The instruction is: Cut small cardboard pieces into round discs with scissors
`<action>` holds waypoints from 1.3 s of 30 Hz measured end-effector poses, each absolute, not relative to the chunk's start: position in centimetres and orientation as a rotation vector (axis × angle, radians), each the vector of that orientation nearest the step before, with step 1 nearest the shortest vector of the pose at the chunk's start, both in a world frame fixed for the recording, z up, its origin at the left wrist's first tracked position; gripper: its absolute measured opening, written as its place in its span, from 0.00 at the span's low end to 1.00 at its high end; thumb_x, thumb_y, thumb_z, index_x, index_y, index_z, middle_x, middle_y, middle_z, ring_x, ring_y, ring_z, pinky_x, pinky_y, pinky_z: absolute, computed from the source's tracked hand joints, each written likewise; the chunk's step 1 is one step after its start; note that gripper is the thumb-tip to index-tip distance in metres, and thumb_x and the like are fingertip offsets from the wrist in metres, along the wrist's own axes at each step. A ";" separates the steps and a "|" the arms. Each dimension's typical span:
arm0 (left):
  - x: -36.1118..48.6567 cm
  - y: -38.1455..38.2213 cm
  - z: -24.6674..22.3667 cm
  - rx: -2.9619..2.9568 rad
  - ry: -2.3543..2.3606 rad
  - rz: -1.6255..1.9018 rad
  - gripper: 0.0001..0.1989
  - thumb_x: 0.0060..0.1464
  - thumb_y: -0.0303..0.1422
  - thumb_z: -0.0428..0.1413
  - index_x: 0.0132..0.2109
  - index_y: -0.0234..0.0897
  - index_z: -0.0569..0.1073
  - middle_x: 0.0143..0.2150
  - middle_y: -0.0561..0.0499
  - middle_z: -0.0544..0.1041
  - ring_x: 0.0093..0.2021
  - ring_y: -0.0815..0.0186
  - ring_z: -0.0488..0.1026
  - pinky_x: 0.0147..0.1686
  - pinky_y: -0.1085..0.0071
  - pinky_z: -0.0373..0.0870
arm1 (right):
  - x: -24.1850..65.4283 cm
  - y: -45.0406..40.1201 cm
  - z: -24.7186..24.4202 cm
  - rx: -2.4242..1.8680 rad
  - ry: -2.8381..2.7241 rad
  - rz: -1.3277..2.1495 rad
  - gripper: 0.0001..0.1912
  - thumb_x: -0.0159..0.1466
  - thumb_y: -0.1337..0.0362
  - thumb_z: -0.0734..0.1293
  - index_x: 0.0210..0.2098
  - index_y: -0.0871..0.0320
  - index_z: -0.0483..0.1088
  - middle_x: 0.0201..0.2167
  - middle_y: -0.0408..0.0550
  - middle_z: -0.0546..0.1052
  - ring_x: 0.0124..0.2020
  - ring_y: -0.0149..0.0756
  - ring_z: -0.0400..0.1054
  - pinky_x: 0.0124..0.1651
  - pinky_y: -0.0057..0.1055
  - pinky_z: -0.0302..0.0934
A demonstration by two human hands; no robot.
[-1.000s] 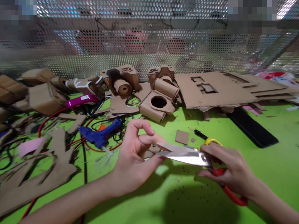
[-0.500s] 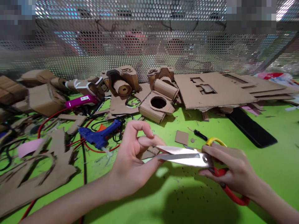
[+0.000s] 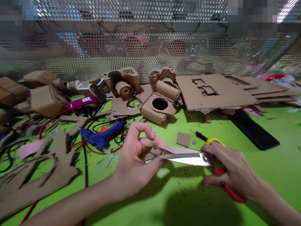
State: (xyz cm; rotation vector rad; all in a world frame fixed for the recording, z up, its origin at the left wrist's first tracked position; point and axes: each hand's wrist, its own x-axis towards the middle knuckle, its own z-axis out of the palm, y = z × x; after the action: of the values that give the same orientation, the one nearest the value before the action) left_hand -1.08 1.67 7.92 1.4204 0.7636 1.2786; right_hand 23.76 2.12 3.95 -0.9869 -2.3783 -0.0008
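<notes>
Near the front edge of the green table [image 3: 270, 163], where bare surface lies open around my hands, my right hand [image 3: 231, 171] is closed around the red and yellow handles of the scissors [image 3: 188, 156]. Their shiny blades, nearly closed, point left to my left hand [image 3: 135, 160], whose fingertips pinch something too small to make out. Cardboard scraps [image 3: 35, 175] crowd the left; a blue glue gun [image 3: 101, 136] lies just beyond.

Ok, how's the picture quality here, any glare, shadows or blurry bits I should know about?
Head view: the scissors blade shines with glare near the right hand; the left hand and both arms cast soft dark shadows on the green table; the perforated screen behind is smeared and bowed at the edges; pixelated blocks cover both top corners.
</notes>
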 end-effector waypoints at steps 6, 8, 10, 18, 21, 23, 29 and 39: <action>-1.2 1.7 7.8 1.459 0.793 1.282 0.20 0.51 0.18 0.57 0.37 0.44 0.56 0.28 0.59 0.79 0.25 0.73 0.74 0.25 0.79 0.71 | 23.0 1.8 4.8 -1.063 -2.408 -0.039 0.34 0.60 0.33 0.52 0.38 0.58 0.67 0.20 0.42 0.71 0.14 0.26 0.58 0.16 0.23 0.54; -1.2 1.7 7.8 1.468 0.771 1.278 0.19 0.52 0.18 0.57 0.38 0.44 0.56 0.28 0.59 0.79 0.26 0.72 0.75 0.25 0.78 0.70 | 22.9 1.8 5.1 -1.020 -2.421 -0.058 0.33 0.60 0.34 0.52 0.39 0.57 0.65 0.20 0.41 0.71 0.14 0.26 0.58 0.16 0.22 0.55; -1.2 1.8 7.8 1.470 0.749 1.274 0.19 0.54 0.19 0.57 0.38 0.44 0.56 0.28 0.59 0.79 0.26 0.71 0.75 0.25 0.78 0.69 | 22.7 1.8 5.4 -0.998 -2.417 -0.074 0.32 0.62 0.35 0.52 0.40 0.57 0.64 0.21 0.41 0.71 0.14 0.25 0.59 0.16 0.22 0.55; -1.1 1.6 7.4 1.429 0.740 1.272 0.18 0.55 0.23 0.59 0.39 0.44 0.57 0.30 0.57 0.81 0.28 0.69 0.76 0.28 0.74 0.71 | 22.8 1.8 4.0 -1.069 -2.386 0.045 0.35 0.60 0.33 0.49 0.39 0.58 0.66 0.21 0.42 0.70 0.16 0.27 0.59 0.18 0.24 0.54; -1.0 1.5 7.3 1.400 0.737 1.268 0.19 0.54 0.22 0.60 0.38 0.44 0.56 0.30 0.58 0.80 0.28 0.70 0.76 0.29 0.76 0.71 | 23.1 1.7 3.4 -1.093 -2.374 0.052 0.35 0.61 0.34 0.48 0.38 0.58 0.68 0.21 0.42 0.69 0.17 0.27 0.58 0.18 0.24 0.54; -1.0 1.5 7.3 1.397 0.736 1.258 0.19 0.54 0.22 0.61 0.38 0.45 0.56 0.30 0.59 0.80 0.29 0.71 0.76 0.28 0.77 0.71 | 23.2 1.6 3.3 -1.076 -2.381 0.034 0.34 0.63 0.36 0.48 0.38 0.58 0.68 0.20 0.42 0.69 0.17 0.27 0.58 0.19 0.23 0.55; -1.0 1.5 6.9 1.489 0.697 1.305 0.19 0.54 0.17 0.56 0.40 0.45 0.57 0.31 0.60 0.80 0.29 0.73 0.75 0.30 0.78 0.71 | 23.5 1.7 3.3 -0.983 -2.376 0.017 0.27 0.66 0.41 0.53 0.38 0.59 0.67 0.21 0.43 0.72 0.19 0.28 0.62 0.21 0.23 0.58; -1.3 1.4 7.1 1.584 0.714 1.296 0.19 0.54 0.16 0.56 0.40 0.44 0.57 0.30 0.58 0.79 0.28 0.72 0.75 0.29 0.77 0.71 | 23.6 2.1 4.5 -0.902 -2.365 -0.140 0.20 0.69 0.48 0.56 0.38 0.58 0.65 0.21 0.43 0.73 0.18 0.27 0.66 0.19 0.23 0.59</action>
State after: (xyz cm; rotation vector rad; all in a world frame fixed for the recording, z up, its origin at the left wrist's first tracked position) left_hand -1.27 1.39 7.11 1.5841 0.7143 1.2963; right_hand 23.57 2.07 4.55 -0.9021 -2.3651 -0.1399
